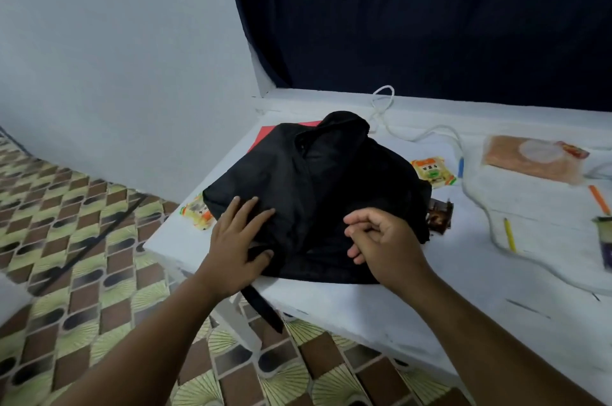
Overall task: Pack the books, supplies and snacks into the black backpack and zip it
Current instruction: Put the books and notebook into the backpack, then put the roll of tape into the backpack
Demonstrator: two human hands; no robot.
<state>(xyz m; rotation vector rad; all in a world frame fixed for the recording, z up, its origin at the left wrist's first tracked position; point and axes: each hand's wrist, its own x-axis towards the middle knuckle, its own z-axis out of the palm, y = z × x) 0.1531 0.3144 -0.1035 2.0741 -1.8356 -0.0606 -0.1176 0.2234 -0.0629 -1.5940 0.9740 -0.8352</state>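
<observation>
Fingers of the left hand (236,245) lie straight and spread, pressing flat on the near left part of the black backpack (314,193), while the right hand (381,238) hovers over the bag's near right part with its fingers loosely curled; whether they pinch a zipper pull or fabric cannot be told. That backpack lies slumped on the near left corner of a white table (430,289), with one black strap (265,309) hanging over the edge. A red sheet (265,134) pokes out from under its far side. One yellow snack packet (198,213) sits half under its left edge, a second yellow packet (433,172) touches its right side, and a dark brown wrapper (440,215) lies just beside its right corner. A white cable (480,207) winds across the table to the right, near a yellow pencil (510,235), an orange pen (599,198) and a tan pouch (533,157).
</observation>
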